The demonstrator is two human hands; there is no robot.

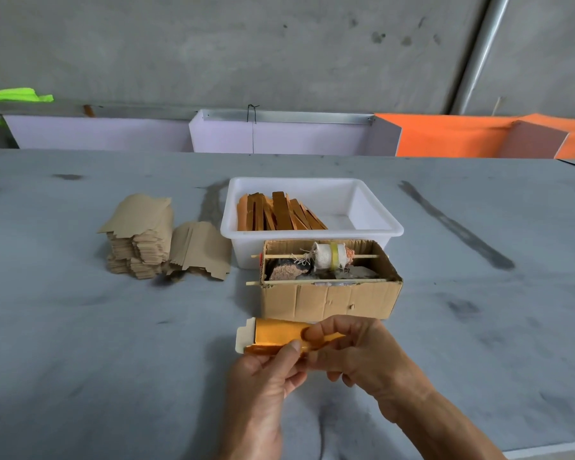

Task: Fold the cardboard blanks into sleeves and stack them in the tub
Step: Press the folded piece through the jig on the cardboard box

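Scuffed grey tabletop (80, 327) carries ragged stacks of flat kraft blanks (140, 237) at left, then a smooth white plastic tub (372, 207) holding glossy orange sleeves (279, 214), fronted by a corrugated box (329, 300). Nearer, the left hand (263, 376) and right hand (362, 350) pinch a half-folded orange blank (273, 332).

cardboard box (329, 300) blocking tub (392, 227), bare table (478, 327) right

Orange blank (273, 335) half-folded above table; blank stacks (140, 240) left of tub (375, 207); sleeves (279, 212) inside.
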